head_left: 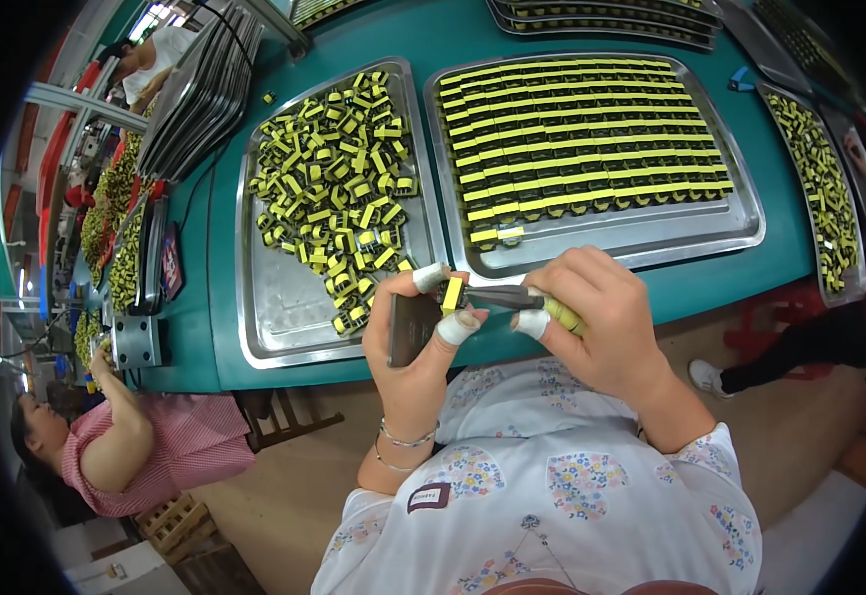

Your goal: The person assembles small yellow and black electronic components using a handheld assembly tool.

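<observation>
My left hand (pixel 408 352) pinches a small yellow-taped transformer (pixel 454 295) between its thumb and forefinger, both wrapped in white tape. A flat dark metal plate (pixel 412 330) also lies in that hand, against the palm. My right hand (pixel 596 317) grips dark-jawed pliers (pixel 507 297) with a yellow-green handle, their tips at the transformer. White tape wraps the right thumb too. Beyond my left hand, a metal tray (pixel 284 312) holds a loose heap of similar transformers (pixel 339 178). Beyond my right hand, another tray (pixel 641 238) carries transformers in neat rows (pixel 581 139).
The trays stand on a green table (pixel 353 40). Stacked trays rise at the back left (pixel 200 94) and back right (pixel 606 25). A tray of loose transformers (pixel 829 198) lies at the right edge. A person in pink (pixel 170 436) sits at left; other people are nearby.
</observation>
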